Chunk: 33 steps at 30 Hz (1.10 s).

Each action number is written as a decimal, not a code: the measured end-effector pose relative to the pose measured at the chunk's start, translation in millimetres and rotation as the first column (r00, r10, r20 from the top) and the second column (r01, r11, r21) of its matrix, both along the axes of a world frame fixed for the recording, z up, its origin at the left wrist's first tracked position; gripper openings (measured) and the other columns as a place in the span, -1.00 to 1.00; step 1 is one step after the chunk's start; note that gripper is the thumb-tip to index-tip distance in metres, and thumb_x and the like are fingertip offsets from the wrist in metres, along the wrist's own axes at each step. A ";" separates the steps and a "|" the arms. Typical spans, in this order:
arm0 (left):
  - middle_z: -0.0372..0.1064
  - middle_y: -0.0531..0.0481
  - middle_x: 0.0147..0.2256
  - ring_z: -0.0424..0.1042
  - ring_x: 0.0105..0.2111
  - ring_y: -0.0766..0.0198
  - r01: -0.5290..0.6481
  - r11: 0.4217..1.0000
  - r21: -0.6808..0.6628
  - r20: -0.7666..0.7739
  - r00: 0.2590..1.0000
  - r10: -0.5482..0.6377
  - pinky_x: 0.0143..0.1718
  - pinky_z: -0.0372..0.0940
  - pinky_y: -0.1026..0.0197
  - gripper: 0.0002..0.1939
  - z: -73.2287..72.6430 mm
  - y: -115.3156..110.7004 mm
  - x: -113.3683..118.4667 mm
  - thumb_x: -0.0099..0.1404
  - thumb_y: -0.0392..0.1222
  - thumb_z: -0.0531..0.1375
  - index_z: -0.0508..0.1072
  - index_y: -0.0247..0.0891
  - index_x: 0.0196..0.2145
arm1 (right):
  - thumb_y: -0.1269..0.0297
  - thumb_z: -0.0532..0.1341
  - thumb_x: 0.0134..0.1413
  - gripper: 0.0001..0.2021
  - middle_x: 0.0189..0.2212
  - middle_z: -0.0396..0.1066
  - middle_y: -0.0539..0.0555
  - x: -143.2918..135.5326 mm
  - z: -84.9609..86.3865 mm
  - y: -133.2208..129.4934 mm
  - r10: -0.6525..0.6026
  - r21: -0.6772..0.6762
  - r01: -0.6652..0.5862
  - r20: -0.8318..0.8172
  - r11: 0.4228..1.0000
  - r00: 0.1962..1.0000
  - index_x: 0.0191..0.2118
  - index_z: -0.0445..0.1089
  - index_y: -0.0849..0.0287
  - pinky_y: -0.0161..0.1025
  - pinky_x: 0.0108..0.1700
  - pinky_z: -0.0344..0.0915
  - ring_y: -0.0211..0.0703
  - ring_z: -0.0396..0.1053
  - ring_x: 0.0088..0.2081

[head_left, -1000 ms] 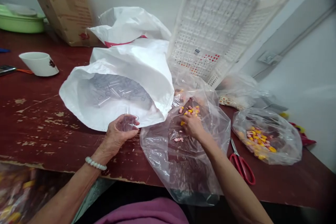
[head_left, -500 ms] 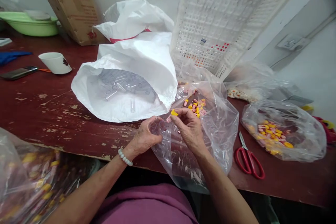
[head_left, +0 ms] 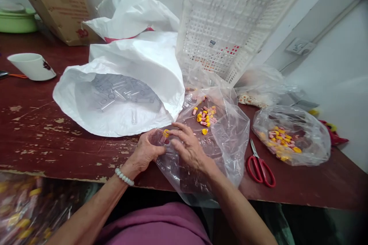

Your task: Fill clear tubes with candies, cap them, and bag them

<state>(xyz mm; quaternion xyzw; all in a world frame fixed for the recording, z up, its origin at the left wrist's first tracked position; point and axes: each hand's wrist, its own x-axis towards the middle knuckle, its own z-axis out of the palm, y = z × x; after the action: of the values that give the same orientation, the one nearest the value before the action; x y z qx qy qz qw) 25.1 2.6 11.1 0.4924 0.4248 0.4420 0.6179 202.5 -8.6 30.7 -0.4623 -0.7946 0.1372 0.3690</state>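
Observation:
My left hand (head_left: 146,148), a pale bead bracelet at its wrist, is curled around what look like clear plastic tubes, mostly hidden by the fingers. At the tubes' mouth sits a yellow cap (head_left: 166,133) with a pinkish part below it. The fingertips of my right hand (head_left: 188,147) are bent against this cap. Beneath both hands spreads a clear plastic bag (head_left: 230,153). On it lie several yellow-capped pink pieces (head_left: 204,116) and one yellow cap (head_left: 204,131) apart from the pile. To the left, a white sack (head_left: 69,99) gapes around many clear tubes (head_left: 126,93).
Red-handled scissors (head_left: 261,170) lie right of the bag. Beyond them is another clear bag (head_left: 316,138) of capped pieces. A white plastic crate (head_left: 224,19) leans at the back. A white cup (head_left: 31,67) and a cardboard box (head_left: 57,4) are at left.
My right hand has moved left, bringing the yellow cap to the tubes in my left hand. A yellow cap now shows apart from the pile. The view has shifted to the right.

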 end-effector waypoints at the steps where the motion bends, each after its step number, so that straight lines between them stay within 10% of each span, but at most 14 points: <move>1: 0.34 0.08 -0.41 0.17 -0.59 0.46 -0.014 1.000 -0.028 -0.008 1.000 0.014 -0.75 0.00 0.45 -0.63 -1.9 2.6 -2.0 -0.14 -0.40 0.27 0.36 -0.31 -0.29 | 0.21 0.02 0.28 -0.74 0.01 0.35 0.13 10.1 -2.5 10.2 -0.078 -0.025 0.079 0.036 0.997 0.996 -0.03 0.36 0.12 -0.13 0.06 0.22 -0.13 0.28 0.03; 5: 0.38 0.04 -0.37 0.22 -0.55 0.41 -0.041 0.998 -0.042 -0.014 0.999 0.041 -0.74 0.07 0.44 -0.61 -0.8 6.0 -8.1 -0.13 -0.37 0.27 0.34 -0.30 -0.27 | 0.36 0.09 0.18 -0.74 -0.06 0.37 0.31 66.0 -11.8 53.7 -0.501 -0.022 0.577 0.470 0.816 0.727 -0.05 0.36 0.29 -0.02 -0.02 0.23 0.08 0.28 -0.02; 8: 0.40 0.01 -0.36 0.28 -0.51 0.37 -0.036 0.999 -0.024 -0.034 0.999 0.035 -0.70 0.10 0.43 -0.60 4.0 2.7 -7.0 -0.14 -0.35 0.28 0.35 -0.30 -0.26 | 0.30 0.11 0.17 -0.74 0.04 0.29 0.34 99.5 -18.0 73.6 -0.445 -0.074 0.676 0.700 0.733 0.558 -0.06 0.39 0.25 -0.02 -0.10 0.25 0.18 0.24 0.02; 12: 0.40 0.02 -0.38 0.35 -0.42 0.34 -0.015 0.997 0.072 -0.044 0.999 0.018 -0.56 0.18 0.40 -0.63 2.1 2.4 -0.9 -0.14 -0.39 0.26 0.35 -0.31 -0.29 | 0.22 0.09 0.21 -0.75 -0.04 0.36 0.30 104.3 -13.6 72.5 -0.398 -0.123 0.618 0.664 0.777 0.633 -0.12 0.42 0.22 -0.07 -0.09 0.24 0.10 0.30 -0.03; 17: 0.39 0.03 -0.36 0.37 -0.35 0.31 0.019 0.977 0.214 -0.122 0.993 0.008 -0.33 0.24 0.31 -0.59 -0.4 5.7 3.6 -0.14 -0.44 0.22 0.35 -0.31 -0.25 | 0.16 0.13 0.20 -0.78 -0.24 0.42 0.10 52.7 23.6 29.4 -0.189 -0.073 0.195 0.081 0.978 0.979 -0.15 0.43 0.13 -0.15 -0.10 0.27 -0.12 0.35 -0.18; 23: 0.34 0.03 -0.37 0.30 -0.39 0.31 0.105 0.954 0.282 -0.334 0.943 -0.005 -0.37 0.19 0.31 -0.63 13.6 0.5 5.5 -0.13 -0.48 0.15 0.38 -0.33 -0.28 | 0.41 0.11 0.18 -0.75 -0.17 0.30 0.10 3.2 56.3 -10.5 0.177 -0.017 -0.176 0.018 0.984 0.984 -0.05 0.39 0.08 -0.18 -0.06 0.29 -0.17 0.30 -0.10; 33: 0.28 0.10 -0.46 0.23 -0.45 0.35 0.090 0.976 0.197 -0.230 0.972 -0.043 -0.44 0.12 0.34 -0.66 10.5 -0.7 7.5 -0.21 -0.51 0.14 0.37 -0.33 -0.38 | 0.66 -0.02 -0.23 -0.52 -0.13 0.28 0.15 -10.0 25.0 -18.0 0.059 0.062 -0.065 0.096 0.996 0.994 -0.15 0.33 0.15 -0.10 -0.04 0.26 -0.07 0.23 -0.07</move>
<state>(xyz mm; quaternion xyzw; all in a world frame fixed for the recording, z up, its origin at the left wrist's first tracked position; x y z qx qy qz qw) 32.7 1.9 21.7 0.6146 0.4269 0.4041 0.5260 192.5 -26.5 55.6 -0.4309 -0.8292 0.1006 0.3416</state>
